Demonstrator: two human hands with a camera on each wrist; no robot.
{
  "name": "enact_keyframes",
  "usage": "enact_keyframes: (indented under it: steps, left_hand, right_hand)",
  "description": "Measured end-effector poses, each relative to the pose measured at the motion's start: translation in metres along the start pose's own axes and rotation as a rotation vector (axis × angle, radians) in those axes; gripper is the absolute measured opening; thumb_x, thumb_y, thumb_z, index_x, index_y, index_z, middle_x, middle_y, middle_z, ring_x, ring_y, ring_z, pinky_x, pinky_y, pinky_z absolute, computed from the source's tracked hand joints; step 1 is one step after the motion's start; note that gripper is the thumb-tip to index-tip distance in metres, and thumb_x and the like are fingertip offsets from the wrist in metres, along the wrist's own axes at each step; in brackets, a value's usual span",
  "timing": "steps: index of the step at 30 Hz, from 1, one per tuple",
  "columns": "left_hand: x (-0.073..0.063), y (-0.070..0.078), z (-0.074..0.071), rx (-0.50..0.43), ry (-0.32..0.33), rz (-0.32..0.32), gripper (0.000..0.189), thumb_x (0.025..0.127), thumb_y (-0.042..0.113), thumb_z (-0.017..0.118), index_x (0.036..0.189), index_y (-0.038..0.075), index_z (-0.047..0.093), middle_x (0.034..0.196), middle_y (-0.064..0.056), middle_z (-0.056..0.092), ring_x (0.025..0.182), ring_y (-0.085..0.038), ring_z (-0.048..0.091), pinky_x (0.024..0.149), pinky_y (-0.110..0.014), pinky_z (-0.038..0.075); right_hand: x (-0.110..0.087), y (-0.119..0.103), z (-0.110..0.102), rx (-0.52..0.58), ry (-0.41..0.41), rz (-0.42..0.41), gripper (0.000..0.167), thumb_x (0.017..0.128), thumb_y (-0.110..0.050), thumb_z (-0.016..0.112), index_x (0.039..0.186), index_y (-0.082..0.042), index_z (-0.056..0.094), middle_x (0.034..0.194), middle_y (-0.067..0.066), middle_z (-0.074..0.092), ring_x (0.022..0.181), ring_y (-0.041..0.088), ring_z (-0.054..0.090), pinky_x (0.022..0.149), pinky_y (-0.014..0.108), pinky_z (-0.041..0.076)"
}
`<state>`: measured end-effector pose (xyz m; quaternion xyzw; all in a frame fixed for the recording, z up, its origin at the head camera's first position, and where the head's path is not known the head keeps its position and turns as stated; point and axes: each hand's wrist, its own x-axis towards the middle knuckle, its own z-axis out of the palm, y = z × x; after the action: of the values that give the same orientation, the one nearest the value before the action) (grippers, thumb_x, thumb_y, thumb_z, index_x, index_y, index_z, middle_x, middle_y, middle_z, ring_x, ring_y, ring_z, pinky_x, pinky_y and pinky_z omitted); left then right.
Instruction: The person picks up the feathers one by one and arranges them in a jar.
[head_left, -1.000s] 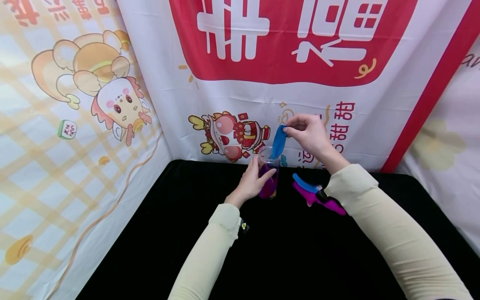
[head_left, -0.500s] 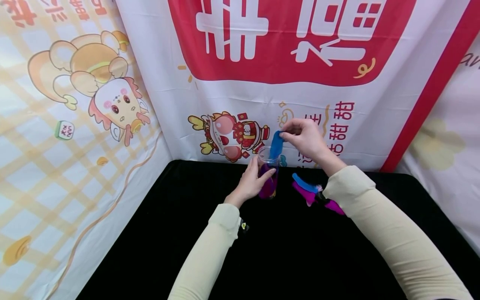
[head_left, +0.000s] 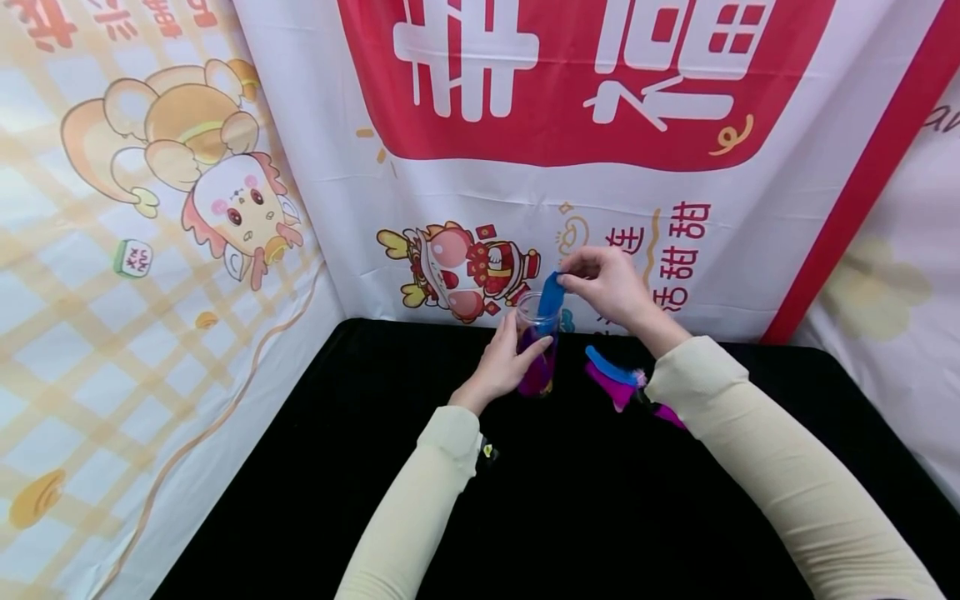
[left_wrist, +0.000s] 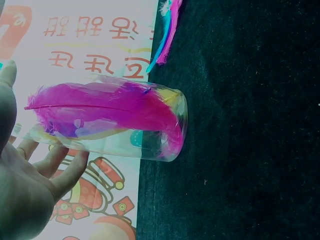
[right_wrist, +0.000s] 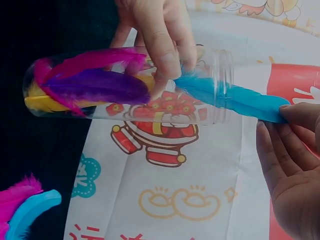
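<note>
My right hand [head_left: 606,287] has lowered the blue feather [head_left: 551,296] further into the clear jar [right_wrist: 223,62], pinching its upper end at the mouth. My left hand [head_left: 501,365], curled round the jar, is unmoved. Loose feathers [head_left: 611,375] lie beside my right sleeve [head_left: 705,379]. The backdrop [head_left: 360,217] borders the desk's [head_left: 570,517] far edge; black surface extends nearer.
</note>
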<state>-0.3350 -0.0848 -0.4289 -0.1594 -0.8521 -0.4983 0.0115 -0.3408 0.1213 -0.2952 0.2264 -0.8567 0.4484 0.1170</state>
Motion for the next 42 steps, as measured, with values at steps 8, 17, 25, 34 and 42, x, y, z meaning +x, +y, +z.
enact_keyframes:
  steps: [8,17,25,34,42]
  left_hand:
    - [-0.001,-0.001,0.0,0.01,0.003,-0.005,0.078,0.098,0.064,0.055,0.157,0.022,0.024,0.149,-0.012,0.04,0.139,-0.031,0.047,0.113,-0.053,0.039]
    - [-0.001,0.0,-0.001,-0.012,-0.004,0.001,0.077,0.099,0.063,0.054,0.157,0.023,0.023,0.152,-0.012,0.038,0.141,-0.032,0.045,0.114,-0.054,0.037]
    - [-0.001,-0.002,0.0,-0.003,-0.003,-0.001,0.08,0.099,0.064,0.054,0.158,0.021,0.021,0.153,-0.017,0.037,0.141,-0.036,0.044,0.114,-0.055,0.037]
    - [0.0,-0.001,0.0,0.019,0.005,0.001,0.082,0.098,0.065,0.054,0.16,0.023,0.021,0.152,-0.01,0.038,0.14,-0.029,0.045,0.114,-0.051,0.038]
    - [0.0,0.0,0.0,0.029,0.009,0.004,0.084,0.099,0.064,0.054,0.161,0.02,0.019,0.152,-0.01,0.037,0.14,-0.031,0.044,0.114,-0.052,0.038]
  right_hand:
    - [-0.003,0.006,0.005,-0.021,-0.031,0.008,0.008,0.095,-0.013,0.074,0.101,-0.007,0.077,0.096,0.009,0.075,0.085,0.021,0.07,0.076,0.034,0.056]
    - [-0.001,0.01,0.011,-0.03,-0.028,-0.06,0.006,0.094,-0.007,0.075,0.099,-0.005,0.077,0.094,0.01,0.074,0.083,0.021,0.071,0.076,0.034,0.057]
    - [0.002,0.008,0.019,-0.069,-0.034,-0.069,0.007,0.094,-0.006,0.074,0.099,-0.003,0.077,0.095,0.012,0.075,0.085,0.023,0.071,0.079,0.042,0.058]
    - [0.003,0.008,0.025,-0.081,-0.06,-0.075,0.006,0.094,-0.007,0.074,0.098,-0.002,0.076,0.095,0.013,0.075,0.086,0.025,0.071,0.079,0.044,0.058]
    - [0.005,0.009,0.029,-0.097,-0.078,-0.062,0.007,0.094,-0.006,0.073,0.098,-0.002,0.076,0.097,0.014,0.076,0.088,0.027,0.071,0.08,0.045,0.058]
